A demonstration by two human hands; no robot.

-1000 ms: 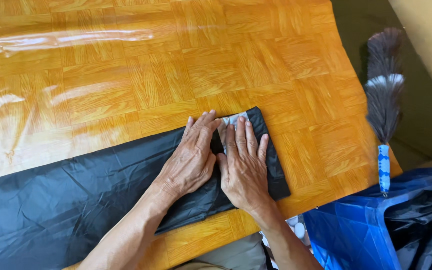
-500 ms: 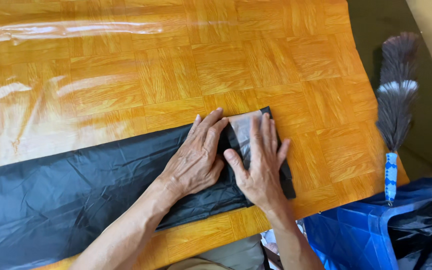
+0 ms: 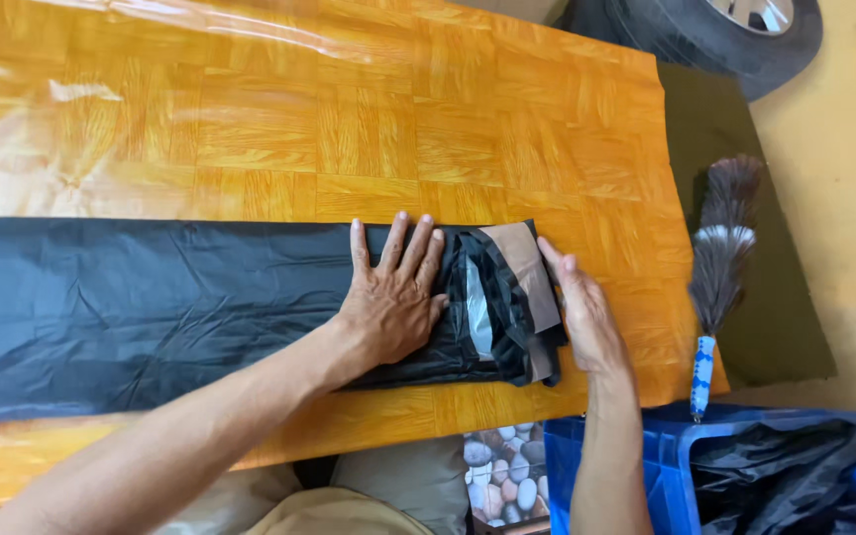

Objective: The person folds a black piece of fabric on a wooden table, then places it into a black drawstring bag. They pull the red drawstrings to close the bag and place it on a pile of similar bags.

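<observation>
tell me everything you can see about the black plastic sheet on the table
The black plastic sheet is a long, thin, slightly glossy band with fine wrinkles, lying flat across the orange wood-pattern table and running off the picture's left edge. Its right end is folded or rolled over itself into a thicker bundle showing grey sheen and a brownish patch. The left hand presses flat on it just left of that bundle; the right hand stands on edge against the bundle's right side.

bare forearms, left hand (image 3: 393, 302), right hand (image 3: 587, 317); no sleeves, rings.
</observation>
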